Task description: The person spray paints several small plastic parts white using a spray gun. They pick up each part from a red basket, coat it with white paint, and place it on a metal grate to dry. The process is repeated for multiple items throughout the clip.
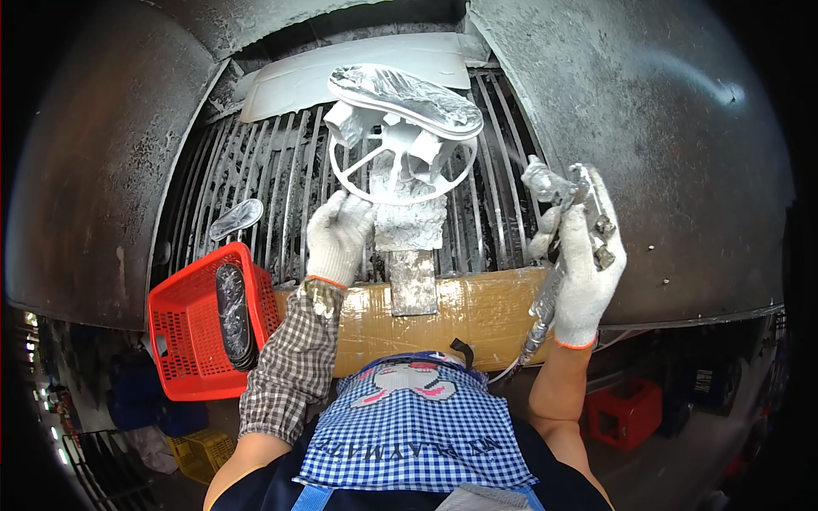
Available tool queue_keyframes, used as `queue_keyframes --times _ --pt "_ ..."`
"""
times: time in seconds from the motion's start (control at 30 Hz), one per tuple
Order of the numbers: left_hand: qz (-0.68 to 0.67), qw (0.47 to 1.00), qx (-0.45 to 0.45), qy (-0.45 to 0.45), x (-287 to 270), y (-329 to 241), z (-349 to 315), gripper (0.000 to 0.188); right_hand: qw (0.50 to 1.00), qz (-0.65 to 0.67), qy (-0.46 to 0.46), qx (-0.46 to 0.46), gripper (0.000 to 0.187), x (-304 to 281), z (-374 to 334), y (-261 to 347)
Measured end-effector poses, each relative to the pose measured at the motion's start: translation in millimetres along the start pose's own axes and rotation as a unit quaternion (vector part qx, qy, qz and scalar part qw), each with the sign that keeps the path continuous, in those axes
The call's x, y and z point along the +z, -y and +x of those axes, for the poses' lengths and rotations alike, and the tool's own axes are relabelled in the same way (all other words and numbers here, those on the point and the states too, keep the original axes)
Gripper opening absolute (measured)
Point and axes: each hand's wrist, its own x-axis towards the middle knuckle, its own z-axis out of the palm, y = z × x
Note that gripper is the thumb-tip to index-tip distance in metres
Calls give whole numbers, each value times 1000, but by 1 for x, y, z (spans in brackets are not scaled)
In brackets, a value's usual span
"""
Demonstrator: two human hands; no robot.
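Observation:
In a white cotton glove, my left hand (334, 243) has its fingers curled at the near left rim of a white spoked wheel (362, 162). Above the wheel, a shoe sole (409, 98) rests on pale blocks, its edge white and its top dark and shiny like film. My right hand (588, 264), also gloved, is closed round a spray gun (550, 192) crusted with pale paint. The gun's nozzle end points toward the wheel, with a faint mist beside it. A coated block (411, 221) stands beneath the wheel on a metal bar (413, 285).
A red basket (183, 358) at left holds dark wrapped soles (232, 315). A small sole-shaped piece (236, 220) lies on the slatted grate (273, 179). Paint-spattered panels (665, 170) flank the booth. A tape-covered brown ledge (366, 328) runs along the front. A red stool (626, 413) stands at lower right.

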Motion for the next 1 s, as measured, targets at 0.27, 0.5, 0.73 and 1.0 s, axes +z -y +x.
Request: queue_keyframes --times 0.27,0.5,0.73,1.0 --pt "23 996 -83 -33 9 45 -14 33 999 -11 32 26 52 -3 -10 8" --pt "1 997 -70 10 14 34 -11 39 996 -10 72 45 51 -8 -10 7" --pt "41 998 -52 21 0 11 -7 59 991 -1 121 53 55 -8 -7 2" --pt "36 998 -23 46 2 -13 0 54 983 27 158 93 57 4 -6 -8"
